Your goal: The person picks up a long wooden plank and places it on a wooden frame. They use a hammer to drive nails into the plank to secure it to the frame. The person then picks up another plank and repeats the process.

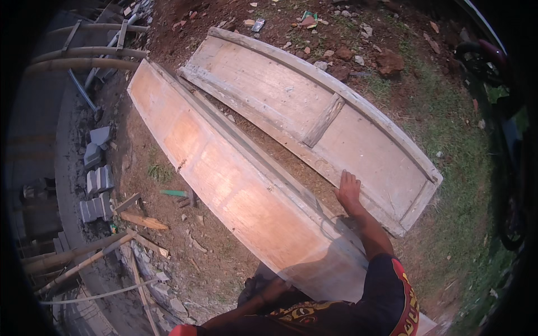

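Two long wooden form panels lie side by side on the ground, running from upper left to lower right. The nearer panel (224,185) shows a smooth plywood face with brownish stains. Beyond it, the other panel (269,84) lies with its frame side up, edged by battens and crossed by a short wooden brace (324,120). My right hand (349,190) rests on the near batten of that framed panel, its fingers stretched over the wood. Low in the view, my left hand (277,288) is at the near edge of the plywood-faced panel. Shadow hides its fingers.
A green-handled tool (175,192) lies on the dirt to the left. Concrete blocks (96,207), bamboo poles (89,64) and wood scraps (143,220) line a trench at the left. Rubble (389,61) is scattered beyond the panels. A motorbike (493,61) stands far right.
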Tool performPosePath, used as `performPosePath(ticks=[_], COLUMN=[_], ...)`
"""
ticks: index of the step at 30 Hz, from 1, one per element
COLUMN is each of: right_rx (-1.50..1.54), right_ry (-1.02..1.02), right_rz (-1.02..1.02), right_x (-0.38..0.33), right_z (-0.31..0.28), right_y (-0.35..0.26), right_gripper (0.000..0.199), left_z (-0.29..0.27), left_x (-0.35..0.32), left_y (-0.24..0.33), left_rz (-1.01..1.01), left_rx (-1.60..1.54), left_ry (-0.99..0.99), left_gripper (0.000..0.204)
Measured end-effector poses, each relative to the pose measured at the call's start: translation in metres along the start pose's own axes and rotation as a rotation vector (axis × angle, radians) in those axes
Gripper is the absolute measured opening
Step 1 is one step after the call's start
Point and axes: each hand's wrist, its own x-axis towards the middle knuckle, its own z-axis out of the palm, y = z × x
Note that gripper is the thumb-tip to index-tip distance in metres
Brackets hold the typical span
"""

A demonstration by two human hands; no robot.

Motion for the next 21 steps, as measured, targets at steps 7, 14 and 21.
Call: performPosePath(ticks=[7,14,21], right_rx=[0.136,0.583,1.028], right_ry=[-0.203,-0.322,-0.529], right_rz=[0.060,-0.023,0.340], right_x=[0.002,0.034,0.038], right_z=[-0.035,-0.265,-0.353], right_y=[-0.011,0.049,0.179], right_gripper=[0.067,0.065,0.075], left_z=[-0.005,-0.015,0.001], left_x=[0.003,0.018,0.022], left_y=[-0.011,-0.042,-0.035], left_rz=[0.076,0.277,0.121], left_rx=[0.313,0.612,-0.014], left_ry=[0.024,-0.042,-0.009], left_gripper=[0.038,0.028,0.033])
